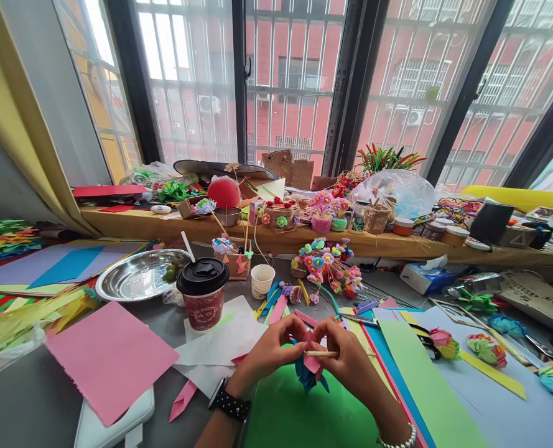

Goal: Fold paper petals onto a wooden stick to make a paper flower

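A pink and blue folded-paper flower [307,376] is held up over a green mat [280,414]. Its upper pink part sits between the fingertips of my left hand [271,345] and my right hand [351,361], both closed in a pinch. A thin pale stick [321,354] lies crosswise in my right hand, its near end by my left thumb. Part of the flower is hidden behind the fingers. A folded pink paper strip [183,400] rests to the left of my left wrist.
A lidded cup with a straw [203,298], a steel plate [117,280] and a pink sheet [112,361] stand or lie at left. A small paper cup [262,281] and crocheted flowers [325,261] are ahead. Coloured sheets [425,379], scissors [428,345] and paper flowers [486,350] spread out at right.
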`<state>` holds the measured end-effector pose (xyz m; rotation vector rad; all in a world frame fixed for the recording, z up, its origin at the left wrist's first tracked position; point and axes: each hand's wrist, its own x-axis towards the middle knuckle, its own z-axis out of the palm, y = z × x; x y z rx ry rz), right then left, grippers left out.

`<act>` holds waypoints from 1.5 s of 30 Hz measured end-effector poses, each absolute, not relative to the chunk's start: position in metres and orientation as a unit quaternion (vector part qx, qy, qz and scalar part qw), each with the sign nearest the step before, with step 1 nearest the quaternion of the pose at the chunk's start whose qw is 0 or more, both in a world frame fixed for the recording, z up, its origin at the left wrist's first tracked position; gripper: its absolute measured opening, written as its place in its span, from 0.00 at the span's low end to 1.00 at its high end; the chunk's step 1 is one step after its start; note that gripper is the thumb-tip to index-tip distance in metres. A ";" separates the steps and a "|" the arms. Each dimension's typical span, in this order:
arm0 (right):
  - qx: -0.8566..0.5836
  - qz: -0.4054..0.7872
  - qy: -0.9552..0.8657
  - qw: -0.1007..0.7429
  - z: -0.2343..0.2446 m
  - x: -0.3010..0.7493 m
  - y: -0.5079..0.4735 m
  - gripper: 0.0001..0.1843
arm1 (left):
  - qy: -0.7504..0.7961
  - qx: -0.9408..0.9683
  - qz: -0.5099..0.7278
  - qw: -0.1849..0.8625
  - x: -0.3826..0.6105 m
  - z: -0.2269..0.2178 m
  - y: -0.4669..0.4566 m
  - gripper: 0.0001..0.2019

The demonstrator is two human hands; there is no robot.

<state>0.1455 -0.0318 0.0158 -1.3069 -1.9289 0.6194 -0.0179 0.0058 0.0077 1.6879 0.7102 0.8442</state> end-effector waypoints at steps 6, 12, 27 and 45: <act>-0.516 0.205 -0.756 0.347 0.014 0.146 -0.031 0.06 | 0.304 0.713 0.366 0.516 -0.016 0.006 0.006 0.09; -0.521 0.181 -0.757 0.350 0.013 0.143 -0.030 0.06 | 0.329 0.712 0.378 0.492 -0.014 0.007 0.005 0.07; -0.524 0.171 -0.752 0.362 0.017 0.144 -0.032 0.10 | 0.324 0.698 0.383 0.511 -0.016 0.005 0.008 0.10; -0.525 0.147 -0.759 0.357 0.017 0.145 -0.032 0.06 | 0.353 0.725 0.397 0.438 -0.014 0.011 0.004 0.10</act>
